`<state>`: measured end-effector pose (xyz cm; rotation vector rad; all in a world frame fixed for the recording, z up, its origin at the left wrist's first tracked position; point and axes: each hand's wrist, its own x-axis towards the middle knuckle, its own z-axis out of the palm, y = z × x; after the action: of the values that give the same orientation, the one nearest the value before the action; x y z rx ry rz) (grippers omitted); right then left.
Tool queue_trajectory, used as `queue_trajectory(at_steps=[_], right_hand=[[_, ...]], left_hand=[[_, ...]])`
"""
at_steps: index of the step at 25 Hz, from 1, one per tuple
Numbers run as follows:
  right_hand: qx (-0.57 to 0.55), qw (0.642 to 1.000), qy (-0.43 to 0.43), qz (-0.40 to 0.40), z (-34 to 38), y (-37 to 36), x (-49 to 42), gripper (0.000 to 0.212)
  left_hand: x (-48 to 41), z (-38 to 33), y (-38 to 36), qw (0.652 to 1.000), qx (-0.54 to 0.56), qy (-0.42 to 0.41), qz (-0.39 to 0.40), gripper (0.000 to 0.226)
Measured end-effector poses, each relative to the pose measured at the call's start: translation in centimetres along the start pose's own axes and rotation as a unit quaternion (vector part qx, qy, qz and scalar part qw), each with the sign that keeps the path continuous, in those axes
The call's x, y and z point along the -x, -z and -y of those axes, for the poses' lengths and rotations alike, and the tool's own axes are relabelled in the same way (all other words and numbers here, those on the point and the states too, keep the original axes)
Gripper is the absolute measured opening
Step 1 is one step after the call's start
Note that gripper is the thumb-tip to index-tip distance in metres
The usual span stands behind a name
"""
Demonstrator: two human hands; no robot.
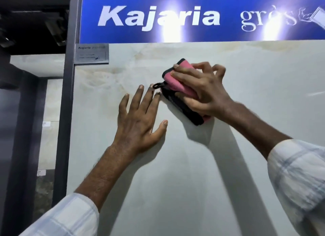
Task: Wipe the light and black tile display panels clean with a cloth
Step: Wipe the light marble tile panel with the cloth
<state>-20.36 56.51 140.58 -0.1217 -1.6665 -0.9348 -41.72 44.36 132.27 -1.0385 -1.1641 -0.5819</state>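
A large light marble-look tile panel [228, 165] fills most of the view, upright in front of me. My right hand [202, 91] presses a folded pink cloth with black edging [173, 77] flat against the panel's upper middle. A small black loop hangs from the cloth's left corner. My left hand [139, 119] rests flat on the panel with fingers spread, just left of the cloth, its fingertips almost touching the loop. No black panel is clearly in view.
A blue brand sign [193, 16] runs along the top of the panel. A small grey label plate [92, 53] sits at the panel's upper left corner. A dark metal frame post [66, 112] borders the left edge, with more light tiles [51, 121] behind it.
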Motion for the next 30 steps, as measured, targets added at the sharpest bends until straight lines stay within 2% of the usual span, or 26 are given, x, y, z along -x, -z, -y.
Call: queue_trajectory(at_steps=[4,9,13,15,19,21,23,27,28,30], right_hand=[[0.026,0.992,-0.12,-0.005,-4.2,1.0,-4.7,0.065],[0.11,0.986,-0.085,0.095,-1.5,1.6,-9.2,0.075],[-0.032,0.976,-0.176,0.122,3.3,-0.2,-9.4,0.078],[-0.08,0.972,-0.184,0.12,3.9,-0.4,-9.2,0.08],[-0.205,0.937,-0.22,0.178,3.6,0.8,-9.7,0.096],[-0.158,0.953,-0.206,0.156,4.2,0.2,-9.5,0.096],[-0.045,0.981,-0.156,0.106,4.6,-1.0,-8.7,0.091],[0.071,0.995,-0.042,0.055,0.8,-1.1,-7.9,0.087],[0.079,0.995,-0.045,0.041,-1.3,-0.9,-7.7,0.085],[0.074,0.991,-0.113,0.025,-5.8,-0.1,-7.0,0.08]], left_hand=[[0.1,-0.1,0.0,1.0,0.004,0.0,0.0,0.078],[0.0,-0.2,0.2,1.0,-0.002,-0.001,0.003,0.078],[-0.2,-0.6,0.3,1.0,-0.002,0.001,-0.002,0.079],[-0.4,-0.9,0.3,1.0,-0.001,0.008,-0.005,0.08],[-0.5,-1.2,-0.1,1.0,-0.007,0.019,0.001,0.081],[-0.4,-1.4,-0.3,1.0,-0.011,0.014,0.001,0.073],[-0.4,-1.5,-0.3,1.0,-0.009,0.015,-0.004,0.065],[-0.8,-1.8,0.0,1.0,0.005,-0.001,-0.015,0.074],[-1.1,-2.0,0.2,1.0,0.015,-0.012,-0.02,0.074],[-1.7,-2.6,0.3,0.999,0.042,-0.017,-0.021,0.072]])
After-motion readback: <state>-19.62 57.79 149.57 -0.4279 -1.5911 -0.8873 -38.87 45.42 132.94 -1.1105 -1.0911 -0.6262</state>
